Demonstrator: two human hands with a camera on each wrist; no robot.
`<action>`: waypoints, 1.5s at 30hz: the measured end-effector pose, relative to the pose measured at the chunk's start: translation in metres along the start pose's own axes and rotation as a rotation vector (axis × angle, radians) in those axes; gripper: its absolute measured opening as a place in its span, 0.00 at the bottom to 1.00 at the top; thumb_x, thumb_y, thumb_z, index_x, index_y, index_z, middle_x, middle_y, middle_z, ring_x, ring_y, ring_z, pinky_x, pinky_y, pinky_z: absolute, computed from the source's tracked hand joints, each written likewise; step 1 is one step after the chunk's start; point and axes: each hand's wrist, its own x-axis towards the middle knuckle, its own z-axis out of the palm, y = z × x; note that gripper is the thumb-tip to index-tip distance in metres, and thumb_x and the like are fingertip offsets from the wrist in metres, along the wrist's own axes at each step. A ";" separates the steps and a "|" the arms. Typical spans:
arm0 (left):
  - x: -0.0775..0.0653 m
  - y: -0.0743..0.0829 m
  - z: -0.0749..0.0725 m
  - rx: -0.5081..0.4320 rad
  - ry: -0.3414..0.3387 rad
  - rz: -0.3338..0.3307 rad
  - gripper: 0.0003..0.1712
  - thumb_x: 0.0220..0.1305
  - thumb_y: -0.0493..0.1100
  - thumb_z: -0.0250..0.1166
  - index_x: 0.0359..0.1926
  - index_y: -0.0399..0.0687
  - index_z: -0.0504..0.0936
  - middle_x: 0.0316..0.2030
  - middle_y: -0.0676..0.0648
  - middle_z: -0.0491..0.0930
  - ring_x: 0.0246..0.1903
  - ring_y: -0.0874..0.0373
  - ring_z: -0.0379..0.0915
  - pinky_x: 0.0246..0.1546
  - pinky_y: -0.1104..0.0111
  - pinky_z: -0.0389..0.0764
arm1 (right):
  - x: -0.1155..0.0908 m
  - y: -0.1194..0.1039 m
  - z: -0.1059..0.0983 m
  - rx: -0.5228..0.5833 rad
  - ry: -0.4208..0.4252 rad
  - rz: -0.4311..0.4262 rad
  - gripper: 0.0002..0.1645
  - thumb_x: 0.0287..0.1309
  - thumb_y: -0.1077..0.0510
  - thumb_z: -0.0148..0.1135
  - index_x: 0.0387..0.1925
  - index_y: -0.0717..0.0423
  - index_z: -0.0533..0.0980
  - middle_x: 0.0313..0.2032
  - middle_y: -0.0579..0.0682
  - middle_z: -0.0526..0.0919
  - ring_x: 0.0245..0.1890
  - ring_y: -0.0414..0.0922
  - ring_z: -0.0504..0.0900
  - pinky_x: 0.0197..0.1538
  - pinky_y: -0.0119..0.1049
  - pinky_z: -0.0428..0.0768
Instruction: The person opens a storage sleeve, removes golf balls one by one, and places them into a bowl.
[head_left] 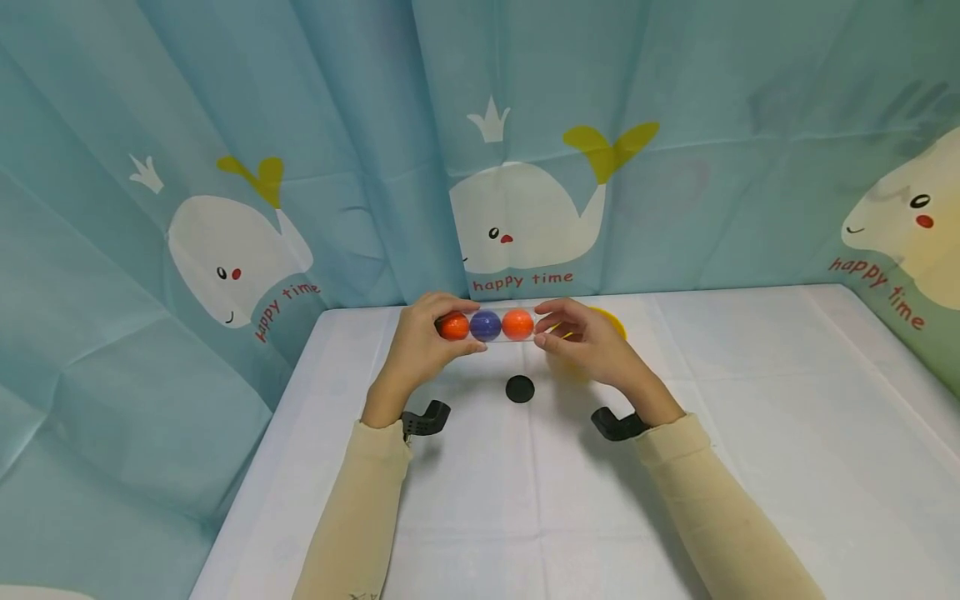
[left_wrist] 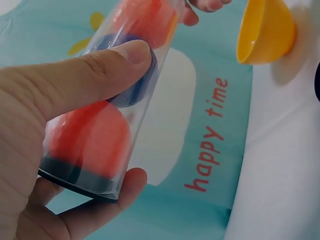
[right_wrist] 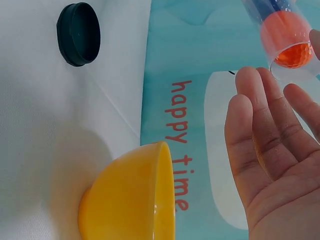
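My left hand (head_left: 420, 342) grips a clear tube (head_left: 501, 337) from its left end, thumb across the near side. Inside sit an orange ball (head_left: 453, 326), a blue ball (head_left: 486, 326) and another orange ball (head_left: 517, 324), in a row. A dark cap (left_wrist: 75, 175) closes the end by my left palm. The other end is uncapped, and the ball nearest it shows dimples in the right wrist view. Around that end my right hand (head_left: 585, 337) holds its fingers loosely bent; whether they touch the rim I cannot tell.
A yellow bowl (right_wrist: 125, 195) stands on the white table (head_left: 465, 500) behind my right hand, partly hidden in the head view. Nearer me lies a round dark cap (head_left: 520, 388). A blue curtain (head_left: 360, 167) with whale prints hangs behind the table.
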 end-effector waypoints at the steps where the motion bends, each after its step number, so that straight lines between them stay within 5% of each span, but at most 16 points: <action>1: 0.000 0.000 0.000 0.004 0.002 0.003 0.28 0.46 0.43 0.85 0.51 0.47 0.89 0.48 0.47 0.86 0.51 0.50 0.76 0.51 0.56 0.84 | 0.000 0.000 0.000 0.007 -0.003 -0.003 0.26 0.65 0.52 0.69 0.62 0.55 0.75 0.48 0.54 0.85 0.45 0.49 0.85 0.49 0.32 0.83; 12: 0.000 0.005 -0.003 0.095 0.009 0.067 0.29 0.44 0.43 0.86 0.50 0.46 0.89 0.48 0.46 0.87 0.49 0.51 0.76 0.50 0.57 0.82 | 0.003 0.005 -0.001 0.019 -0.053 0.008 0.26 0.65 0.56 0.70 0.62 0.56 0.75 0.51 0.57 0.85 0.47 0.51 0.84 0.49 0.30 0.83; 18: 0.000 0.002 -0.001 0.120 0.010 0.087 0.29 0.43 0.44 0.86 0.51 0.47 0.89 0.46 0.47 0.87 0.41 0.52 0.73 0.38 0.64 0.78 | 0.003 0.007 0.000 0.018 -0.060 0.015 0.26 0.65 0.56 0.70 0.62 0.56 0.75 0.51 0.57 0.84 0.45 0.51 0.84 0.48 0.31 0.83; 24: 0.001 -0.001 0.000 0.112 0.027 0.100 0.29 0.42 0.45 0.86 0.49 0.48 0.89 0.43 0.48 0.87 0.35 0.52 0.70 0.32 0.67 0.73 | 0.004 0.010 -0.001 0.038 -0.053 0.022 0.26 0.64 0.56 0.70 0.61 0.55 0.75 0.49 0.56 0.85 0.45 0.51 0.83 0.47 0.31 0.83; 38: 0.000 -0.002 -0.001 0.066 0.038 0.087 0.27 0.42 0.44 0.86 0.47 0.48 0.89 0.43 0.48 0.86 0.37 0.49 0.73 0.35 0.66 0.75 | 0.006 0.014 -0.002 0.038 -0.060 0.022 0.27 0.63 0.56 0.72 0.61 0.56 0.76 0.49 0.57 0.84 0.45 0.50 0.85 0.48 0.31 0.83; 45: 0.001 -0.004 -0.001 0.030 0.048 0.090 0.26 0.43 0.43 0.85 0.47 0.46 0.89 0.43 0.46 0.86 0.38 0.42 0.74 0.36 0.57 0.79 | 0.005 0.017 -0.004 0.030 -0.042 0.032 0.28 0.60 0.56 0.74 0.61 0.56 0.77 0.50 0.57 0.85 0.45 0.49 0.86 0.49 0.31 0.83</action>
